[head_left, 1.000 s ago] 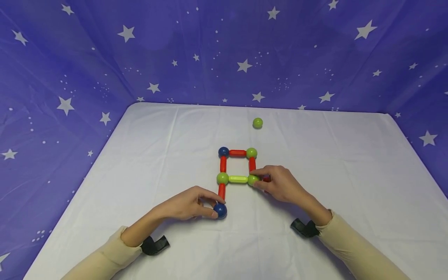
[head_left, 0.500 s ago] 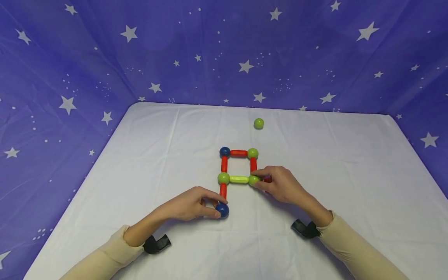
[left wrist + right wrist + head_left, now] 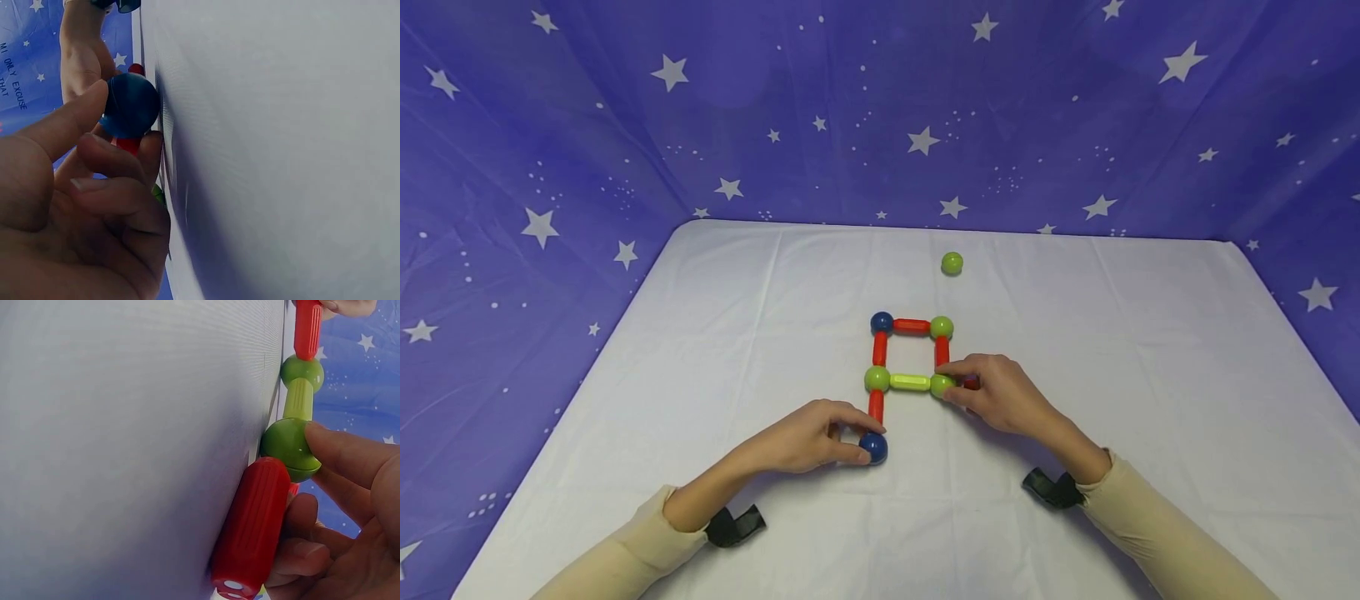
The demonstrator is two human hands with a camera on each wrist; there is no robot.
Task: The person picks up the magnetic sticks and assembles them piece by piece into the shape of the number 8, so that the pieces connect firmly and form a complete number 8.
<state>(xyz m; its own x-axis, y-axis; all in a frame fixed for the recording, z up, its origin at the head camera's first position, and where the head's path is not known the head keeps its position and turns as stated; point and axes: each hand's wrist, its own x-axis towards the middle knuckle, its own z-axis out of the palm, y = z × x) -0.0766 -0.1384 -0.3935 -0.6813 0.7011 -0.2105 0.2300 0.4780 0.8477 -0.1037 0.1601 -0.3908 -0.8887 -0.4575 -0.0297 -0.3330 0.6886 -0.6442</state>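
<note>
A square of rods and balls lies on the white cloth, with blue (image 3: 882,322) and green (image 3: 942,327) balls at its far corners. Three of its sides are red rods; the near one is a lime rod (image 3: 911,382). From the near-left green ball (image 3: 877,379), another red rod (image 3: 876,406) runs toward me to a blue ball (image 3: 873,448). My left hand (image 3: 812,435) pinches that blue ball between thumb and fingers. With thumb and forefinger, my right hand (image 3: 1000,393) grips the near-right green ball (image 3: 290,449). A red rod (image 3: 253,528) extends from this ball, mostly hidden by the hand in the head view.
A loose green ball (image 3: 952,263) lies near the table's back edge. Blue star-printed cloth (image 3: 880,108) rises behind the table (image 3: 1150,358) and at both sides. Dark wrist-camera mounts (image 3: 735,527) stick out from both sleeves.
The rod-and-ball figure has shifted very slightly away from me, most visibly at the blue balls. Both hands keep their grips.
</note>
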